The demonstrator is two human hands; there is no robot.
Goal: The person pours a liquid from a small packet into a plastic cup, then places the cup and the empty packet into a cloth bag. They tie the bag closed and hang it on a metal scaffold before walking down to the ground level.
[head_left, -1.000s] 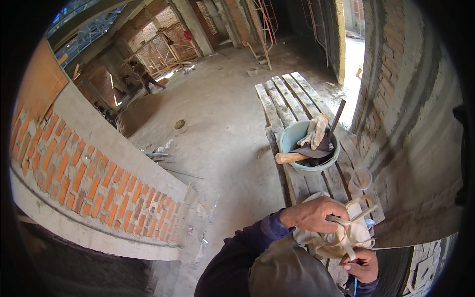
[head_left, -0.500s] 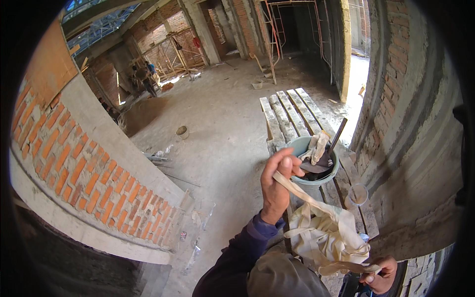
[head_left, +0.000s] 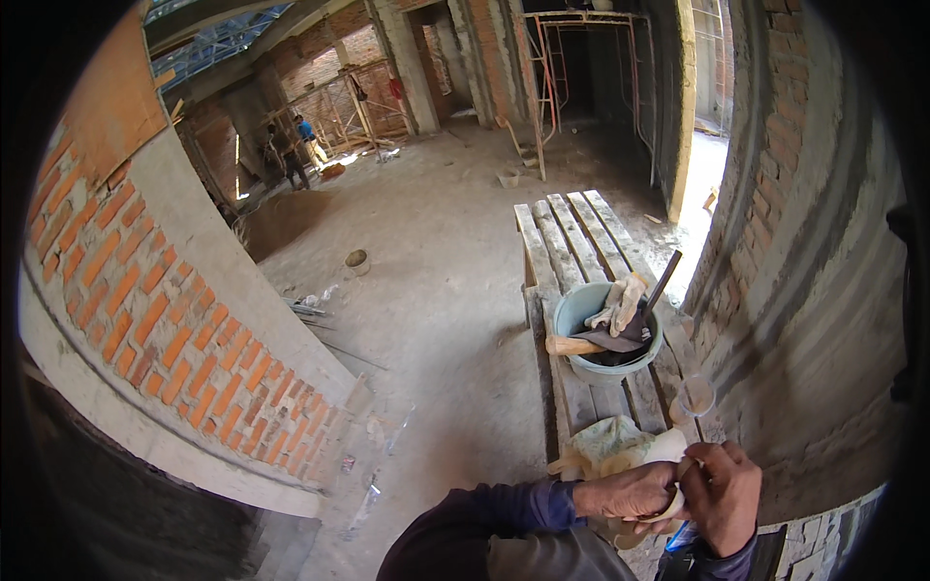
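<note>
Low on the right, my left hand (head_left: 632,492) and my right hand (head_left: 722,491) meet over a wooden slatted bench (head_left: 583,399). Both have their fingers closed on a strap (head_left: 675,504) of a cream cloth bag (head_left: 635,448). The crumpled bag lies on the bench, partly behind my hands, with a greenish patch on its side. Below the hands shows a small bright blue item (head_left: 681,535) of unclear kind. Just beyond the bag stands a grey-blue bucket (head_left: 612,366) holding pale work gloves (head_left: 620,302), a wooden-handled tool (head_left: 573,346) and a dark bar (head_left: 663,281).
A clear plastic cup (head_left: 697,395) stands on the bench near the rough wall (head_left: 804,320) at right. A brick wall (head_left: 184,349) rises at left. On the concrete floor sits a small bucket (head_left: 357,261). Scaffolding (head_left: 542,87) and two people (head_left: 286,155) are farther back.
My left hand has come down from its raised spot beside the bucket, bringing its strap to my right hand. The bag has sunk lower, and the wooden handle in the bucket now shows.
</note>
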